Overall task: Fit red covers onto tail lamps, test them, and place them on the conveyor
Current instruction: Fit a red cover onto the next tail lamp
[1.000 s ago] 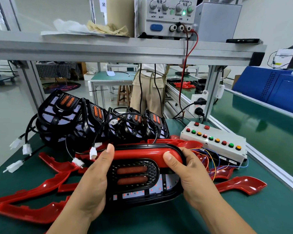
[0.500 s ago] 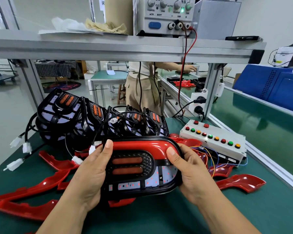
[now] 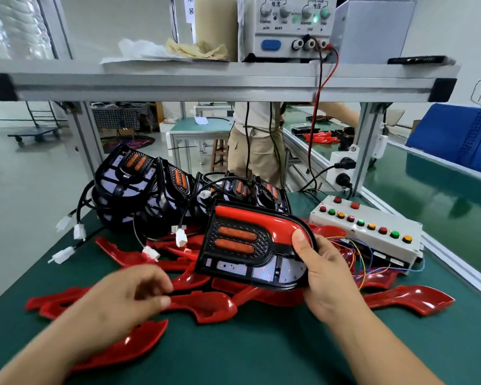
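Bright, even indoor light, soft shadows; left hand (image 3: 122, 298) motion-blurred, frame edges bowed by the wide lens.

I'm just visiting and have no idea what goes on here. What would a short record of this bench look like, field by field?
Held item: tail lamp with a red cover fitted on it
Right hand: grips the lamp's right end, thumb on the cover
Left hand: blurred, apart from the lamp, above the loose red covers
Behind: row of uncovered lamps with wired plugs
Right side: button box, green conveyor
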Demonstrator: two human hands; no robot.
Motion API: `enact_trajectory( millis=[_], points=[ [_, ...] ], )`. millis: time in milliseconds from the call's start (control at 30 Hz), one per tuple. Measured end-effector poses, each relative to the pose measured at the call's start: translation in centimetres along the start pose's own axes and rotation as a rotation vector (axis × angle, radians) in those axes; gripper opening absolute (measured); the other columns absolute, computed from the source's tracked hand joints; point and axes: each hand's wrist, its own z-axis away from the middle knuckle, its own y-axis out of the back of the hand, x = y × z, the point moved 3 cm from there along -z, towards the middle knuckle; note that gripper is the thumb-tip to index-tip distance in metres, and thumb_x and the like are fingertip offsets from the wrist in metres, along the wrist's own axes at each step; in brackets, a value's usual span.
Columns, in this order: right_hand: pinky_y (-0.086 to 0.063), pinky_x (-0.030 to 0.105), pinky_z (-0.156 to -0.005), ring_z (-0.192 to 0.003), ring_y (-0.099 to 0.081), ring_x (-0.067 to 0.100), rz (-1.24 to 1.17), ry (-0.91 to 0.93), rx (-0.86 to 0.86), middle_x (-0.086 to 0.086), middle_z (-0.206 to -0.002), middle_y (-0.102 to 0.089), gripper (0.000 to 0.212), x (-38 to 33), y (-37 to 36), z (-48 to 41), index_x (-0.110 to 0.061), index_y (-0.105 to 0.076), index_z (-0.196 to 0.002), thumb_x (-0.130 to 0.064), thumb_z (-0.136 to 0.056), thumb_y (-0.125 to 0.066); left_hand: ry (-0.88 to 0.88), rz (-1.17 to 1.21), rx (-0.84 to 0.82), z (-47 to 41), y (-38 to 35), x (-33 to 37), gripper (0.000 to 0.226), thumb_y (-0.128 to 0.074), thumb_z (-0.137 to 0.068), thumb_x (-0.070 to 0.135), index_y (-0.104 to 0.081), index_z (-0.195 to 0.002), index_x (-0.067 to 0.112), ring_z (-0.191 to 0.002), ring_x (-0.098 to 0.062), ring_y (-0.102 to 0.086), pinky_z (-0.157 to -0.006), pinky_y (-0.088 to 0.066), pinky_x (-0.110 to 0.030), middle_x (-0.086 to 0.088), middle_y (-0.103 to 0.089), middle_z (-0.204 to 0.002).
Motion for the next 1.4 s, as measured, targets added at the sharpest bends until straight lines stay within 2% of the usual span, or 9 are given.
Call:
enact_trajectory(
  millis=[67,200,467,567,733,867,1000,1133,1400],
  points=[
    [-0.059,0.031,-0.065,-0.082,-0.073,0.023,0.008,-0.002,0.024,0.014,-0.097,-0.075,0.033,0.1,0.0,0.0,-0.003,-0.062,-0.105,-0.024,-0.079,-0.066,-0.108,-0.176,-0.037,0.1,-2.4,0.1,0.027,-0.075,-0.082,0.031,-0.064,-0.094,0.053,-0.101,0.012,-0.055,-0.089,-0.037,-0.004,0.026,-0.064,-0.1],
    [-0.06,0.033,-0.069,-0.084,-0.073,0.023,0.0,-0.014,0.038,0.013,-0.098,-0.075,0.035,0.2,0.1,0.1,-0.002,-0.063,-0.107,-0.025,-0.08,-0.065,-0.104,-0.526,-0.026,-0.7,-6.0,-0.3,0.056,-0.051,-0.092,0.051,-0.029,-0.143,0.052,-0.132,0.001,-0.024,-0.111,-0.023,-0.026,0.035,-0.026,-0.138],
    [-0.059,0.034,-0.066,-0.086,-0.074,0.026,-0.064,-0.03,0.054,0.014,-0.097,-0.075,0.031,0.0,0.5,-0.2,-0.005,-0.068,-0.104,-0.025,-0.082,-0.063,-0.301,-0.589,0.102,-2.3,-4.7,0.5,0.015,-0.042,-0.099,0.048,-0.047,-0.114,0.047,-0.113,0.004,-0.037,-0.097,-0.02,-0.023,0.031,-0.033,-0.104],
    [-0.059,0.033,-0.064,-0.087,-0.073,0.028,-0.082,-0.042,0.082,0.015,-0.099,-0.075,0.034,-0.1,0.7,-0.4,-0.003,-0.066,-0.109,-0.026,-0.084,-0.063,-0.376,-0.427,0.13,-2.1,-3.2,1.6,0.012,-0.034,-0.1,0.045,-0.045,-0.103,0.047,-0.098,0.009,-0.044,-0.091,-0.036,-0.023,0.035,-0.04,-0.101],
    [-0.059,0.033,-0.061,-0.086,-0.074,0.029,-0.084,-0.059,0.092,0.015,-0.098,-0.075,0.026,-0.2,1.1,-0.7,-0.003,-0.068,-0.104,-0.024,-0.09,-0.06,-0.281,-0.06,0.161,-1.3,-1.3,3.3,0.035,-0.028,-0.08,0.064,-0.035,-0.111,0.05,-0.09,0.0,-0.058,-0.074,-0.044,-0.019,0.022,-0.058,-0.096],
    [-0.059,0.033,-0.063,-0.087,-0.073,0.029,-0.068,-0.054,0.087,0.016,-0.098,-0.075,0.025,-0.2,1.1,-0.8,-0.002,-0.068,-0.105,-0.022,-0.094,-0.057,-0.33,-0.147,0.126,-2.0,-1.1,5.5,0.037,-0.031,-0.075,0.072,-0.018,-0.109,0.064,-0.088,0.001,-0.059,-0.081,-0.048,-0.025,0.019,-0.058,-0.099],
    [-0.059,0.034,-0.063,-0.082,-0.074,0.029,-0.063,-0.052,0.088,0.017,-0.094,-0.075,0.026,-0.3,1.1,-0.7,0.0,-0.067,-0.1,-0.022,-0.089,-0.06,-0.485,-0.387,0.038,-3.9,-1.3,7.7,0.066,-0.03,-0.078,0.077,-0.004,-0.138,0.07,-0.092,0.008,-0.048,-0.081,-0.038,-0.006,0.034,-0.034,-0.111],
    [-0.057,0.047,-0.086,-0.089,-0.072,0.032,-0.049,-0.081,0.094,0.02,-0.097,-0.073,0.027,-0.2,0.8,-0.4,0.003,-0.063,-0.108,-0.02,-0.094,-0.058,-0.636,-0.512,0.147,-4.8,-1.7,9.7,0.076,-0.036,-0.083,0.074,-0.001,-0.148,0.056,-0.094,0.001,-0.056,-0.08,-0.048,-0.021,0.029,-0.055,-0.107],
    [-0.056,0.045,-0.082,-0.078,-0.07,0.028,-0.052,-0.136,0.134,0.017,-0.088,-0.074,0.023,-0.4,0.5,-0.1,0.0,-0.063,-0.102,-0.019,-0.1,-0.051,-0.871,-0.639,0.212,-5.6,-2.4,11.6,0.048,-0.043,-0.084,0.056,-0.07,-0.116,0.033,-0.075,-0.005,-0.068,-0.048,-0.054,-0.021,0.018,-0.067,-0.094]
  ],
)
